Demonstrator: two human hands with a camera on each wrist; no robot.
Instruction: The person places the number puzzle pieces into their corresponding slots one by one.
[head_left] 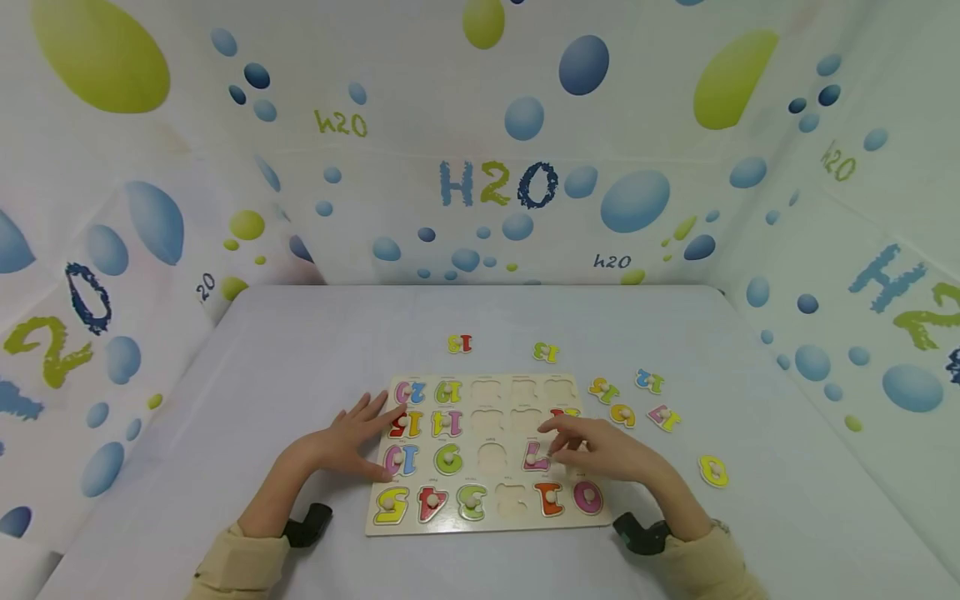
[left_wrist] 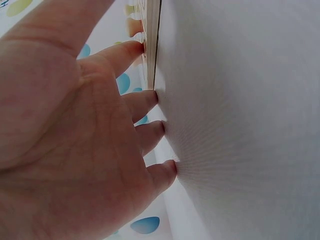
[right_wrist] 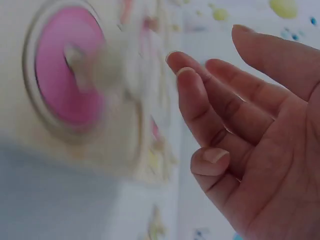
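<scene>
A wooden number puzzle board (head_left: 467, 446) lies on the table, its numbers upside down in the head view. My left hand (head_left: 341, 446) spreads its fingers at the board's left edge. In the left wrist view, the index fingertip (left_wrist: 137, 46) touches the board's side, and the other fingertips rest on the cloth. My right hand (head_left: 603, 446) hovers over the board's right part, close by the pink 7 piece (head_left: 534, 456). Its fingers are loosely bent with nothing between them in the right wrist view, near the knobbed pink 0 piece (right_wrist: 47, 65).
Several loose number pieces lie around the board: a yellow-red one (head_left: 459, 343) and a green-yellow one (head_left: 546, 352) behind it, a pink-yellow one (head_left: 663, 418) and a yellow one (head_left: 713, 471) at its right. Several recesses show bare wood. Printed cloth walls (head_left: 405, 200) enclose the table.
</scene>
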